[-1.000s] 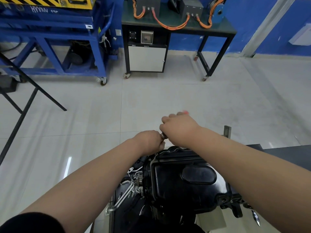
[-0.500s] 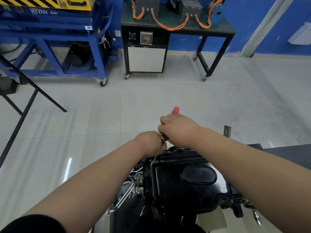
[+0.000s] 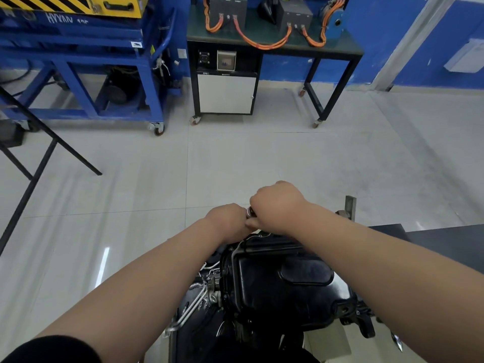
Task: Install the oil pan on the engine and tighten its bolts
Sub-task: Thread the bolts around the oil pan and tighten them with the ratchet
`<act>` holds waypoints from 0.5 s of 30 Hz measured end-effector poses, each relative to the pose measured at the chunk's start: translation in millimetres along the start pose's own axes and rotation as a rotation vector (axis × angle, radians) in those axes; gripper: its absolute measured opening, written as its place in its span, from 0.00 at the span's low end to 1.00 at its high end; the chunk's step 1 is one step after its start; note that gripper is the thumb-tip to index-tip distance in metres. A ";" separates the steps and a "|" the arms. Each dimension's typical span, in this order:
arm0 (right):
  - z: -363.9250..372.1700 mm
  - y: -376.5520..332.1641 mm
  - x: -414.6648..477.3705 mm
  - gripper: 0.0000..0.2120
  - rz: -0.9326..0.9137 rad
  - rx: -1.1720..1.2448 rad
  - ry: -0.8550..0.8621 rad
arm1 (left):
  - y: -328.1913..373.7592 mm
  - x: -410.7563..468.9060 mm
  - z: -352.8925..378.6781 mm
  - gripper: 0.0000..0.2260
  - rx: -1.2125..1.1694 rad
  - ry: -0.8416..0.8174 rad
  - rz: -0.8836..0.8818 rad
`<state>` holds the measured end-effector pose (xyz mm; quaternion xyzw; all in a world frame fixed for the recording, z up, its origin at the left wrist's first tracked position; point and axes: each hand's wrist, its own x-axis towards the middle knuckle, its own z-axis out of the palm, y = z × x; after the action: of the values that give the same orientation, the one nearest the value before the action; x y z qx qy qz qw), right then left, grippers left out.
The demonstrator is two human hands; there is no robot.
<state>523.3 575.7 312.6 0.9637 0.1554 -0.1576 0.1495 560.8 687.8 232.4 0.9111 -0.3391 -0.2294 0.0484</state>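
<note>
Our left hand (image 3: 227, 222) and right hand (image 3: 279, 208) both curl round a metal tool (image 3: 250, 213) at the far edge of the oil pan (image 3: 282, 284), which sits on the engine (image 3: 207, 289); we should keep the tool square on the hidden bolt.

Blue wheeled cart (image 3: 78, 49), black workbench (image 3: 348, 48), orange cables (image 3: 264, 44), grey tiled floor (image 3: 262, 153)

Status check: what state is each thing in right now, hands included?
Oil pan: seated on the engine.
Tool: mostly hidden, metal end showing between the hands.
Right hand: curled round the tool at the pan's far edge.
Left hand: curled against the tool; grip hidden.
Cabinet door: closed.
</note>
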 end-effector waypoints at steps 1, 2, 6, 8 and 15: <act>1.8 -4.2 -0.1 0.15 0.090 0.077 -0.065 | -0.3 -0.4 -0.6 0.11 -0.014 -0.018 -0.009; 4.5 -6.0 -0.6 0.16 0.152 0.151 -0.109 | -0.9 -0.3 -0.4 0.11 -0.035 -0.034 -0.012; 0.8 0.2 -3.9 0.06 -0.073 -0.025 -0.011 | 0.9 -0.4 4.1 0.14 0.017 0.055 0.048; 0.6 7.0 -1.5 0.10 -0.205 -0.134 0.068 | 3.4 -0.1 6.8 0.16 0.071 0.078 0.066; 7.0 -9.0 0.4 0.17 0.200 0.186 -0.085 | -0.5 -3.9 2.7 0.11 -0.094 -0.009 -0.067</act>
<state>518.7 581.6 303.9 0.9765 0.0367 -0.1963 0.0811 557.3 690.8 231.4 0.9176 -0.2975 -0.2506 0.0822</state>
